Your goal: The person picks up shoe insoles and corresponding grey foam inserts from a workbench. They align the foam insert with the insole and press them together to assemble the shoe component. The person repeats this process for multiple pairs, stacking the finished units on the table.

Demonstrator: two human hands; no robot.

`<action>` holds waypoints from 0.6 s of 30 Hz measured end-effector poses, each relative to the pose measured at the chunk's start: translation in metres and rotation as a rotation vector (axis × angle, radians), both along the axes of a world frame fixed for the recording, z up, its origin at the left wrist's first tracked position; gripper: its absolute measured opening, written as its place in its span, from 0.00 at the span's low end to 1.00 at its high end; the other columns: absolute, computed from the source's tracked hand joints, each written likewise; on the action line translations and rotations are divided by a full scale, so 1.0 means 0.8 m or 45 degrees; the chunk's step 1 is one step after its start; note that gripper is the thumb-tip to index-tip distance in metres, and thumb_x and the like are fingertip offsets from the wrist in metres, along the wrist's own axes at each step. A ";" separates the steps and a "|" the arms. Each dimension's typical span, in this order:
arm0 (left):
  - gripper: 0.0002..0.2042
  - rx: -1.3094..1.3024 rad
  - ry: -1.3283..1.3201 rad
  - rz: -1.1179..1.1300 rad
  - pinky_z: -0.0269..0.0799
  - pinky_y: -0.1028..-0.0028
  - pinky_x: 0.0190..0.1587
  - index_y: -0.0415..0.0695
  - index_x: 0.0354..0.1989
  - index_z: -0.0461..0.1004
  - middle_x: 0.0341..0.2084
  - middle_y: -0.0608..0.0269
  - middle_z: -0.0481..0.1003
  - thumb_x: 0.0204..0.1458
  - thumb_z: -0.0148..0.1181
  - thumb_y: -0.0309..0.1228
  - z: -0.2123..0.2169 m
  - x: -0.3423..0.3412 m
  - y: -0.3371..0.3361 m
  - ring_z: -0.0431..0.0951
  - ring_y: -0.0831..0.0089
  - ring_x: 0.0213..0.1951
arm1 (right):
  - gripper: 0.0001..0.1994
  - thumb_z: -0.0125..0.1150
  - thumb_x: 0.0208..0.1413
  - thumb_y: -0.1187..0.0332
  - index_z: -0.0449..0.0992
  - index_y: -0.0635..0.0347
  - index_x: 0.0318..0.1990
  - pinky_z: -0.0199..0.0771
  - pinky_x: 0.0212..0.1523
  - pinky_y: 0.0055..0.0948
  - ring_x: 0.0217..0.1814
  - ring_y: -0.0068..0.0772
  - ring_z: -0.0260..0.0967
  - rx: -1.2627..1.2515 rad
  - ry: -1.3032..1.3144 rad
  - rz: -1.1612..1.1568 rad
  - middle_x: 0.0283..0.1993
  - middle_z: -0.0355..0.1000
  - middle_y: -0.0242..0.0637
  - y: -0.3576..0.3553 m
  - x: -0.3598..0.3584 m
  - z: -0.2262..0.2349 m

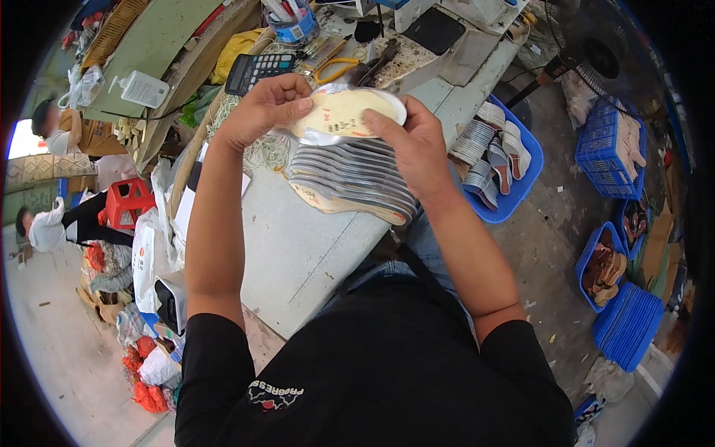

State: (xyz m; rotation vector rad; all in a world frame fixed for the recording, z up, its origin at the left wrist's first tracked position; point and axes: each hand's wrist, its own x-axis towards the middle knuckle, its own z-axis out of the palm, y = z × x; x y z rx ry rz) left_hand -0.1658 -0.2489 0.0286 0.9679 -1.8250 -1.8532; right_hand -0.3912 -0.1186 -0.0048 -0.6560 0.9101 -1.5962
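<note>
Both my hands hold up a cream-coloured insole (339,112) with small printed marks and a shiny pale edge. My left hand (269,110) pinches its left end between thumb and fingers. On the right end, my right hand (415,145) has its thumb on top, the fingers hidden underneath. Just below, on the worktable (279,253), a row of similar insoles (354,179) lies overlapped, grey edges showing and a cream face at the near side. Loose pale string (264,149) lies beside them, under my left wrist.
Beyond my hands are a calculator (261,72), yellow-handled scissors (335,68), a tub of pens (293,26) and a black phone-like slab (434,31). A blue basin (514,182) of shoe parts stands right, near a fan (588,59). Two people are far left, near a red stool (128,201).
</note>
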 end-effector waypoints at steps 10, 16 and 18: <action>0.11 0.052 0.057 0.425 0.68 0.81 0.41 0.40 0.40 0.80 0.32 0.73 0.79 0.62 0.67 0.36 -0.021 0.034 0.048 0.74 0.85 0.35 | 0.26 0.82 0.44 0.58 0.64 0.57 0.20 0.59 0.22 0.28 0.22 0.18 0.53 0.059 0.592 -0.353 0.18 0.61 0.23 -0.025 0.020 -0.007; 0.10 0.248 0.202 0.565 0.72 0.79 0.44 0.39 0.45 0.81 0.36 0.67 0.83 0.63 0.65 0.33 -0.024 0.018 0.103 0.78 0.81 0.37 | 0.25 0.81 0.44 0.59 0.64 0.57 0.18 0.60 0.22 0.27 0.21 0.17 0.55 0.060 0.553 -0.340 0.17 0.63 0.23 -0.025 0.016 -0.010; 0.11 0.257 0.242 0.600 0.72 0.78 0.45 0.38 0.47 0.81 0.38 0.66 0.83 0.63 0.65 0.33 -0.022 0.008 0.122 0.79 0.80 0.38 | 0.24 0.81 0.44 0.60 0.64 0.56 0.18 0.60 0.22 0.25 0.21 0.15 0.55 0.072 0.492 -0.313 0.17 0.63 0.23 -0.026 0.015 -0.009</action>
